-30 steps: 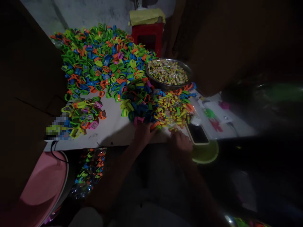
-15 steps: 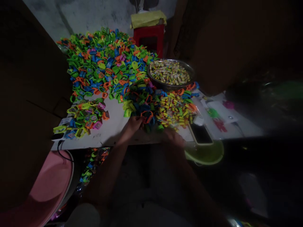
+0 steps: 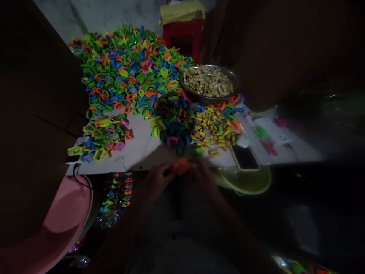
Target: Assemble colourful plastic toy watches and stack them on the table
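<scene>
An orange plastic toy watch (image 3: 181, 166) is held between my two hands just in front of the table edge. My left hand (image 3: 157, 179) pinches it from the left. From the other side, the closed fingers of my right hand (image 3: 202, 176) meet it, dim and slightly blurred. Whether the right hand holds a small piece too, I cannot tell. Beyond the hands lies a dark-shaded heap of toy watches (image 3: 174, 127), with small yellow wrapped sweets (image 3: 212, 127) spread beside it on the right.
A large pile of coloured toy watches (image 3: 131, 72) covers the back left of the white table (image 3: 139, 142). A metal bowl (image 3: 209, 101) of wrapped pieces stands behind the sweets. A phone (image 3: 244, 156) lies at the right, above a green basin (image 3: 256, 182). A pink tub (image 3: 68, 213) is lower left.
My left hand has drawn the orange toy watch back from the heap to the table edge. My right hand has moved left from beside the sweets and joined it there.
</scene>
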Motion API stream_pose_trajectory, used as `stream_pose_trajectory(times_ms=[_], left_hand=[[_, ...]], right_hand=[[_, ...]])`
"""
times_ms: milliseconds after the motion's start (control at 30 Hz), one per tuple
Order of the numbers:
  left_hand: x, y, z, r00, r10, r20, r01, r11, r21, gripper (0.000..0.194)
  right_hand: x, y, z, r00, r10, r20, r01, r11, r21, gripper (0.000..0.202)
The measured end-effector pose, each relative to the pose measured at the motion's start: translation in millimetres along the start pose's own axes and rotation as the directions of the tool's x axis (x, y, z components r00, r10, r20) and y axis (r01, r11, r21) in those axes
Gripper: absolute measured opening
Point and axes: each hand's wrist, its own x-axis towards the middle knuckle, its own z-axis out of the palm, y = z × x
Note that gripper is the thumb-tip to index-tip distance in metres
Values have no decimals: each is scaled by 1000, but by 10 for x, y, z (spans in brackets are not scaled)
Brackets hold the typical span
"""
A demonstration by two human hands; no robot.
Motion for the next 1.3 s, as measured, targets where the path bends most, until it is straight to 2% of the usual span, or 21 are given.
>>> stream_pose_trajectory(times_ms=[133,267,433,500,633,767,900,1100,1200,1300], left_hand=[[-150,-72,-6,1000,21,10,-20,997,-75,22],[-247,-173,-14,999,-48,0,46,956,-291,25],[-347,-321,25,990,-67,125,112,912,-395,37],[-390,-367,75,980,-86,181,162,872,-461,42],[-432,-356,158,951,-240,193,308,741,-597,40],[-389,-245,151,941,-290,172,328,671,-664,17],[-350,-225,145,937,-303,171,331,621,-711,16],[-373,-377,169,953,-276,125,281,647,-709,13],[-393,-372,155,965,-257,47,229,745,-626,11],[-404,-338,136,977,-212,-7,181,847,-499,12]], right_hand=[[4,-112,-3,986,67,154,-90,985,146,44],[-48,-206,-36,934,55,353,-135,969,206,53],[-107,-172,-22,891,80,446,-197,955,222,52],[-122,-133,-12,885,95,456,-216,951,220,45],[-145,-92,-2,892,80,445,-190,960,208,35],[-155,-104,15,899,67,432,-168,965,200,34],[-164,-113,40,930,94,356,-153,978,140,27],[-183,-167,62,937,60,346,-113,984,135,23],[-205,-224,88,935,89,342,-136,984,116,21],[-238,-279,113,944,119,309,-124,992,-2,20]])
